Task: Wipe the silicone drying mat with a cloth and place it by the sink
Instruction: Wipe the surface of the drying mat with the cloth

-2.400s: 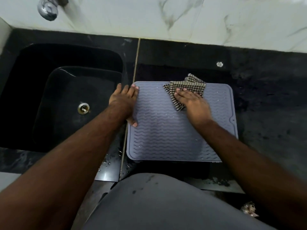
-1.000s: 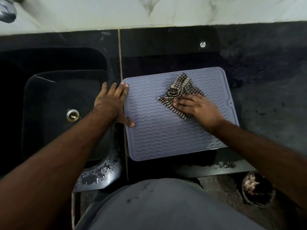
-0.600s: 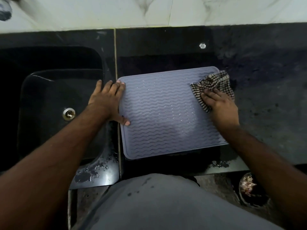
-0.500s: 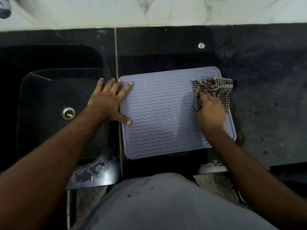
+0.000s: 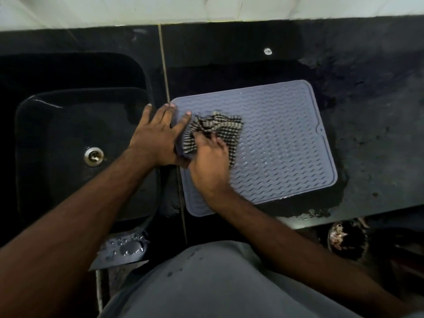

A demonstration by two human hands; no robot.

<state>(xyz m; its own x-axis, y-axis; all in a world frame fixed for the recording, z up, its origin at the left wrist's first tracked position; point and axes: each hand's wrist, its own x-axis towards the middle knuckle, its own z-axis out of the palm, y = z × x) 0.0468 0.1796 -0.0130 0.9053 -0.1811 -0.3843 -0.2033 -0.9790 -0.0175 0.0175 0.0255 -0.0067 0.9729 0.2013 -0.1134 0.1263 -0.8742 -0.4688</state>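
A grey-blue silicone drying mat (image 5: 282,143) with a wavy ridged surface lies flat on the black counter (image 5: 378,138), just right of the sink. My right hand (image 5: 210,161) presses a crumpled black-and-white checked cloth (image 5: 218,127) onto the mat's left part, near its far-left corner. Fingers spread, my left hand (image 5: 156,136) lies flat over the mat's left edge, its fingertips on the corner, right beside the cloth. Water droplets glisten on the mat's right half.
A black sink (image 5: 75,143) with a metal drain (image 5: 93,156) lies to the left of the mat. White marble wall tiles (image 5: 206,8) run along the back. Water drops sit on the counter's front edge (image 5: 128,246). A dark round container (image 5: 344,237) stands below the counter at right.
My right hand has swept the cloth from the mat's right edge across to its left part, next to my left hand. The left hand stays on the left edge.
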